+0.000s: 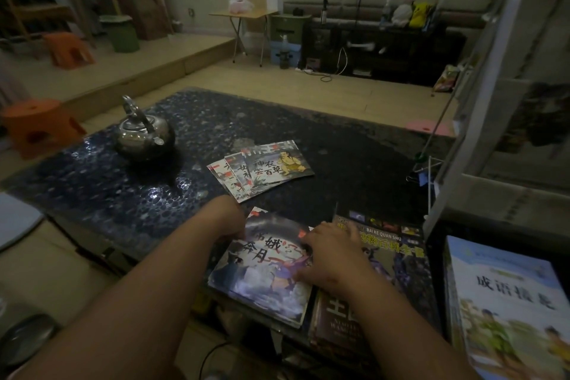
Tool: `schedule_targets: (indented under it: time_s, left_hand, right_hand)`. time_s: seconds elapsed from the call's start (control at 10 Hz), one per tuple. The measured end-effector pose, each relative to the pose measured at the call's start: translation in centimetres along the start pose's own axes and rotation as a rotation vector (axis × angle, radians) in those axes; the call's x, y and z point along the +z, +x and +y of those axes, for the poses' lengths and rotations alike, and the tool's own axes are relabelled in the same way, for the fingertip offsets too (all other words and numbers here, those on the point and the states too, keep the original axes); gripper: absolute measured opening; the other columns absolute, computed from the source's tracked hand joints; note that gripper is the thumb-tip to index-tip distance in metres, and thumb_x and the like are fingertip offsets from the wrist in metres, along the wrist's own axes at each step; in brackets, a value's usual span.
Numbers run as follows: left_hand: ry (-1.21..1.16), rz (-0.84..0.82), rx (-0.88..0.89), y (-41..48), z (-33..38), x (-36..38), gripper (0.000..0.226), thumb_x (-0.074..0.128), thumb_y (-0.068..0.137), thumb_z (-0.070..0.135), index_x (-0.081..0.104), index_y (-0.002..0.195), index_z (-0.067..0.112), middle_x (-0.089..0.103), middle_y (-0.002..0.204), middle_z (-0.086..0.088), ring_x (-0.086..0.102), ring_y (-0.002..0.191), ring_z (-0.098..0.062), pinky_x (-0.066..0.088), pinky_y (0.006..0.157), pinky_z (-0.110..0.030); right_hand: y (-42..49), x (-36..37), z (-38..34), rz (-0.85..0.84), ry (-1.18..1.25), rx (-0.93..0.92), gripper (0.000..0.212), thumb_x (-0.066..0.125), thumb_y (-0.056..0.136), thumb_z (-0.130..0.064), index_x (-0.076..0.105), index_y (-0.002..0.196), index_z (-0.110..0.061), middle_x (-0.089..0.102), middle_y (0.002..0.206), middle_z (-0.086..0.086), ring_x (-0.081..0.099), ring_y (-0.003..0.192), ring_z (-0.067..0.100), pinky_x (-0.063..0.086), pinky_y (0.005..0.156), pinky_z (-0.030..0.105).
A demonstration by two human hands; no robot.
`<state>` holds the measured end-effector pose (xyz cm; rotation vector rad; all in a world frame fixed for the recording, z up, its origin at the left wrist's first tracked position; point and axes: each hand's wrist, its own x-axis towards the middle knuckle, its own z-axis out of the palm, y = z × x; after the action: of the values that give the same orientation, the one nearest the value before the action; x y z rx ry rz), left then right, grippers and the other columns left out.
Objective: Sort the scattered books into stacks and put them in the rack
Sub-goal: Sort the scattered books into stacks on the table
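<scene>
A small stack of thin picture books (262,271) lies at the near edge of the dark table (123,188). My left hand (229,219) holds the stack's far left corner. My right hand (331,253) lies flat with spread fingers on its right side, partly over a dark animal encyclopedia (398,256). Beneath my right wrist sits a dark purple book (339,318). Three fanned thin books (262,168) lie further back at the table's middle. The white rack (493,102) rises at the right.
A steel kettle (143,134) stands on the table's left. A pile of light blue books (509,302) sits at the lower right below the rack. Orange stools (37,126) stand left of the table, and a pink stool (427,127) stands beyond its far right corner.
</scene>
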<state>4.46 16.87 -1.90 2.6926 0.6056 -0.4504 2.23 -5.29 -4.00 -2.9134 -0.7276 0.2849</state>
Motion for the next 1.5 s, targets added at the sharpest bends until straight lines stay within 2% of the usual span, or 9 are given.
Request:
schedule_targets:
  time_s: [0.2,0.4,0.6,0.8,1.1,1.2,1.3,1.4,1.5]
  left_hand:
    - [0.053,-0.017,0.02,0.8,-0.3,1.0,0.028,0.08,0.077,0.028,0.069,0.095,0.009,0.065,0.083,-0.003,0.061,0.073,-0.015,0.049,0.06,-0.023]
    - [0.024,0.018,0.023,1.2,-0.3,1.1,0.024,0.078,0.077,0.026,0.07,0.093,0.011,0.065,0.084,-0.003,0.06,0.075,-0.015,0.049,0.061,-0.024]
    - [-0.057,0.189,0.075,1.5,0.2,1.1,0.017,0.062,0.085,0.028,0.07,0.092,0.015,0.067,0.088,-0.003,0.062,0.08,-0.019,0.056,0.077,-0.034]
    - [-0.171,0.307,0.192,1.8,2.5,2.1,0.02,0.061,0.089,0.025,0.064,0.109,0.022,0.065,0.105,-0.001,0.061,0.09,-0.018,0.054,0.083,-0.035]
    - [-0.073,0.38,0.277,5.5,6.6,3.6,0.065,0.067,0.086,0.033,0.039,0.142,0.019,0.047,0.141,-0.008,0.047,0.127,-0.027,0.043,0.103,-0.043]
    - [-0.118,0.395,0.278,7.3,7.0,3.4,0.07,0.066,0.087,0.03,0.032,0.147,0.018,0.042,0.147,-0.009,0.043,0.132,-0.028,0.04,0.107,-0.043]
    - [0.032,0.44,0.295,8.8,6.5,3.5,0.071,0.063,0.089,0.03,0.029,0.149,0.018,0.036,0.152,-0.009,0.038,0.136,-0.028,0.032,0.112,-0.042]
    - [0.062,0.395,0.273,10.0,5.5,3.4,0.072,0.063,0.089,0.043,0.03,0.149,0.021,0.038,0.152,-0.007,0.041,0.135,-0.027,0.038,0.108,-0.044]
    - [0.24,0.454,0.274,10.0,5.3,2.6,0.068,0.062,0.087,0.054,0.037,0.144,0.028,0.061,0.128,-0.008,0.056,0.116,-0.029,0.046,0.093,-0.041]
  right_hand:
    - [-0.1,0.0,-0.1,0.027,0.027,0.003,0.062,0.055,0.08,-0.07,0.054,0.13,-0.033,0.046,0.137,-0.004,0.031,0.137,0.019,0.002,0.115,0.055]
    - [0.0,0.1,-0.1,-0.015,0.04,0.004,0.067,0.052,0.082,-0.072,0.049,0.137,-0.033,0.041,0.149,-0.004,0.019,0.146,0.019,-0.002,0.117,0.055]
    - [-0.1,-0.5,0.2,0.089,0.121,0.005,0.033,0.056,0.087,-0.053,0.062,0.111,-0.031,0.054,0.124,-0.009,0.039,0.131,0.015,0.017,0.116,0.048]
    - [0.5,-1.2,1.1,0.173,0.188,0.049,0.034,0.055,0.09,-0.047,0.062,0.118,-0.028,0.055,0.123,-0.008,0.047,0.118,0.013,0.033,0.105,0.037]
    - [1.7,-2.5,3.6,0.166,0.261,0.124,0.05,0.056,0.092,-0.044,0.049,0.138,-0.026,0.043,0.145,-0.006,0.037,0.134,0.013,0.028,0.11,0.033]
    - [2.2,-2.5,4.5,0.194,0.287,0.137,0.051,0.058,0.091,-0.046,0.051,0.137,-0.025,0.045,0.143,-0.006,0.039,0.133,0.013,0.03,0.109,0.031]
    - [2.6,-2.1,5.1,0.221,0.334,0.159,0.051,0.06,0.089,-0.046,0.053,0.134,-0.025,0.048,0.139,-0.007,0.043,0.129,0.012,0.034,0.108,0.03]
    - [2.8,-1.8,5.3,0.215,0.36,0.17,0.05,0.061,0.089,-0.045,0.052,0.135,-0.026,0.048,0.139,-0.008,0.044,0.128,0.012,0.036,0.108,0.031]
    - [2.9,-1.7,5.4,0.221,0.367,0.182,0.05,0.061,0.09,-0.045,0.052,0.135,-0.026,0.048,0.139,-0.008,0.044,0.128,0.011,0.036,0.107,0.029]
